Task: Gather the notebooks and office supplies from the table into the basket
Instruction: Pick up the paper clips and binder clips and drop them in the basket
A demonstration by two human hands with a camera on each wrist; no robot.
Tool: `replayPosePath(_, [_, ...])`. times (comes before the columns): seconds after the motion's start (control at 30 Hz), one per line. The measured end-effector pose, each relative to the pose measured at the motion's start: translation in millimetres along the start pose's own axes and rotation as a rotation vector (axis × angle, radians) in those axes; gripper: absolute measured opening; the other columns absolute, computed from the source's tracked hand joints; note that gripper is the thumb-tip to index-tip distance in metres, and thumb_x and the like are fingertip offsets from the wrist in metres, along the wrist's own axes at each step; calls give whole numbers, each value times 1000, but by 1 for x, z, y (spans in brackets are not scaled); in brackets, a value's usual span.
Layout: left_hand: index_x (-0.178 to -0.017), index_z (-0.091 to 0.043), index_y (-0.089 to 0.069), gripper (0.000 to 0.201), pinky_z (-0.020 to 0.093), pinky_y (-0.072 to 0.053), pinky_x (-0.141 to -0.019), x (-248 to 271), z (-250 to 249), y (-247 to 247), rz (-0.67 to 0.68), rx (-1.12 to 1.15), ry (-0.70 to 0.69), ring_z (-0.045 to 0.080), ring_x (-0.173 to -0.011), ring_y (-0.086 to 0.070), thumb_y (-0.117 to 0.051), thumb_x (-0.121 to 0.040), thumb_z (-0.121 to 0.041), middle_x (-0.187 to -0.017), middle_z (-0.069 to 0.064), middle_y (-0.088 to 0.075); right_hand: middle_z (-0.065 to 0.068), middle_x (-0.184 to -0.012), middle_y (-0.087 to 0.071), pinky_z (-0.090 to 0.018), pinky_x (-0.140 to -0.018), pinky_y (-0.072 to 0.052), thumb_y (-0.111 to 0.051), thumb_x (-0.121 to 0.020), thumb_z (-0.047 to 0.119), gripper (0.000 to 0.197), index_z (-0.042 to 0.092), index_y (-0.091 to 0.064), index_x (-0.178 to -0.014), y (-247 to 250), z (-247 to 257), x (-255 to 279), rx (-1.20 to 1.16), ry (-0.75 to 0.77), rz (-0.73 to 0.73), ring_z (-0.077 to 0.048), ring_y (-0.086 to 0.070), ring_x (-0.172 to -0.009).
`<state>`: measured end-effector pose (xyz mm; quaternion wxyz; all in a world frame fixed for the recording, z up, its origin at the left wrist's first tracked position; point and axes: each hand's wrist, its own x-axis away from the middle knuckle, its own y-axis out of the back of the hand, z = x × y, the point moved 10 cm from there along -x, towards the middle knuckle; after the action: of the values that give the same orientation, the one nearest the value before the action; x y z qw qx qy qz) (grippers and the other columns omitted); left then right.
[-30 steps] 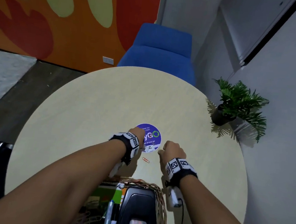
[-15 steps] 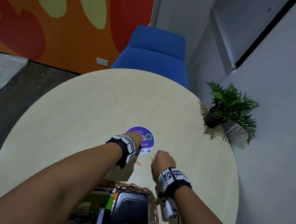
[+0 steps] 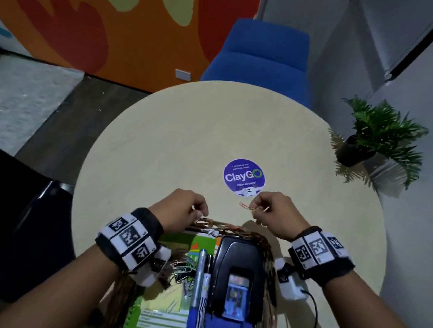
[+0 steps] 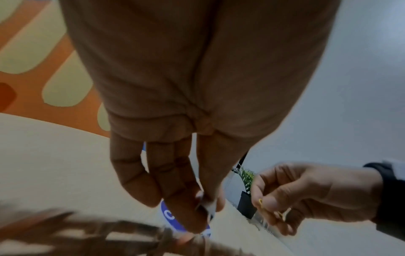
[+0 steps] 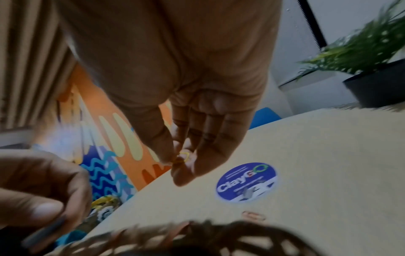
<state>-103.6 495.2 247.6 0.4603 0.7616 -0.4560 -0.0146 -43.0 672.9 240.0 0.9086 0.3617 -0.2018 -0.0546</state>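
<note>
The round table is nearly cleared, so I judge the gathering to be in its last step: the small clips; the wicker basket at six o'clock on the table already holds a green notebook, a black hole punch and pens, with loose clips beside them. The purple round sticker sits near the table's centre, at twelve o'clock from the basket; a white binder clip rests on its near edge; an orange paper clip lies on the bare wood between sticker and basket rim. The left hand hovers over the basket's far rim, fingers bunched downward, pinching a small pale clip, though the wrist view is too blurred to be sure of its kind; the right hand hangs at one o'clock from the basket, thumb and forefinger pinching a yellow paper clip. The next move calls for both hands to release over the basket's opening, clear of the rim, then a fingertip pinch for the orange paper clip and the binder clip.
</note>
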Motion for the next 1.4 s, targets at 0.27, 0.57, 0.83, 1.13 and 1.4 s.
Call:
replayPosePath(0.27, [-112, -21, -68, 27, 31, -50, -90, 49, 36, -25, 13, -13, 38, 20, -101, -65, -64, -86, -18, -107, 2, -72, -3, -69, -67, -25, -71, -50, -57, -85, 5, 19, 18, -71, -86, -77, 61, 37, -56, 94, 191, -12, -61, -64])
replayPosePath(0.57, [-113, -19, -67, 29, 33, -49, -93, 31, 54, 20, -139, -49, 93, 20, -105, -64, -49, -93, -8, -111, 3, -71, -2, -105, -73, -28, -93, -48, -57, -89, 13, 24, 18, -69, -109, -108, 87, 57, 112, 190, 314, -17, -65, -99])
replayPosePath(0.83, [-114, -18, -63, 25, 33, -48, -87, -78, -3, 43, -102, -236, -3, 21, -100, -64, -57, -91, -27, -109, 2, -71, -3, -101, -72, -21, -75, -50, -65, -83, 14, 18, 17, -72, -100, -14, 14, -14, 161, -28, 59, -13, -64, -81])
replayPosePath(1.13, [-109, -8, -64, 30, 36, -51, -81, -213, -26, -12, 6, -324, 82, 36, -101, -63, -63, -85, -26, -112, 17, -67, 3, -87, -69, -32, -76, -55, -73, -67, 28, 14, 25, -66, -79, -20, -70, -72, 298, -229, 140, -21, -66, -81])
replayPosePath(1.4, [-90, -1, -63, 31, 33, -45, -65, -255, -30, -37, 24, -247, 192, 35, -89, -66, -69, -82, -31, -91, 16, -67, 4, -81, -67, -26, -63, -45, -71, -70, 33, 16, 21, -63, -77, -35, -84, -81, 232, -207, 90, -20, -61, -76])
